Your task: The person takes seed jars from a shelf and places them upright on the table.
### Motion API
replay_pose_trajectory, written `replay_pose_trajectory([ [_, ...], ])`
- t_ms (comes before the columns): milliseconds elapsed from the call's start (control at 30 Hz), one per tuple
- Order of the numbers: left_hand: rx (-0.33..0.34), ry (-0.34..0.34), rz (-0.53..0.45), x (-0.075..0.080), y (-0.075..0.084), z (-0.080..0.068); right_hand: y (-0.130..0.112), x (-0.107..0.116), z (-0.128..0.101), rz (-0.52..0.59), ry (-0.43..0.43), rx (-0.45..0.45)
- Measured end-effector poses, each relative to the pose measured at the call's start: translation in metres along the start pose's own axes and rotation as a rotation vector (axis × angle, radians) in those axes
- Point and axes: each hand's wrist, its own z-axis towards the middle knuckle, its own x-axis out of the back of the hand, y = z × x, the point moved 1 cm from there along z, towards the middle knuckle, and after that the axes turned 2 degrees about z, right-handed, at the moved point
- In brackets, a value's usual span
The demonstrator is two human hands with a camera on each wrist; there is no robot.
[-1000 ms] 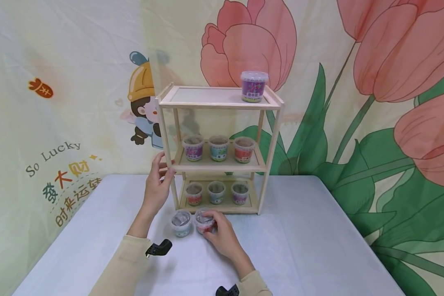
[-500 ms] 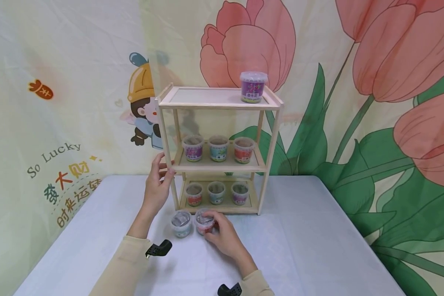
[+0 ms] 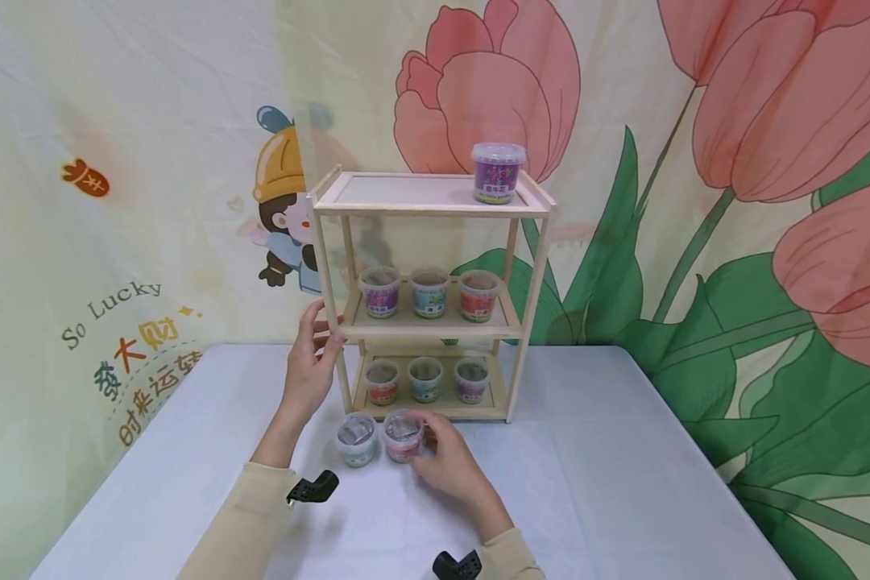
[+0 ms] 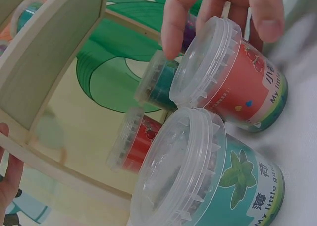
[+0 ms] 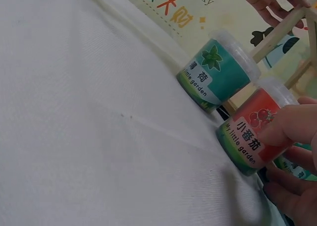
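My left hand (image 3: 309, 354) holds the left post of a small wooden shelf rack (image 3: 435, 331), thumb in front and fingers partly hidden behind. My right hand (image 3: 449, 459) is at the right side of a red-labelled plastic tub (image 4: 242, 82) with a clear lid, its fingers relaxed and spread. In the right wrist view the thumb (image 5: 285, 127) overlaps the red label. Close to the left of that tub stands a teal-labelled tub (image 5: 218, 70) with a mint leaf picture. Both tubs are upright on the table before the rack.
Three tubs, purple (image 3: 380, 296), teal (image 3: 429, 296) and red (image 3: 478, 300), line the middle shelf. The bottom shelf carries red (image 3: 383, 387), teal (image 3: 425, 385) and purple (image 3: 471, 385) ones. Another purple tub (image 3: 496, 177) tops the rack. A white cloth (image 3: 587, 483) covers the table.
My right hand has loosened from the red-labelled tub and drawn back slightly to the right, its fingers coming off the lid. The left hand stays on the post.
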Motion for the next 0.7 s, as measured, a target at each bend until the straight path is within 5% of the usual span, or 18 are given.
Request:
replay_pose_trajectory([
  [300, -0.002, 0.003, 0.014, -0.001, -0.001, 0.001, -0.013, 0.022, 0.005, -0.013, -0.003, 0.043],
  [700, -0.011, 0.001, 0.011, 0.0, 0.002, -0.001, -0.074, 0.086, 0.026, 0.017, 0.078, 0.125],
])
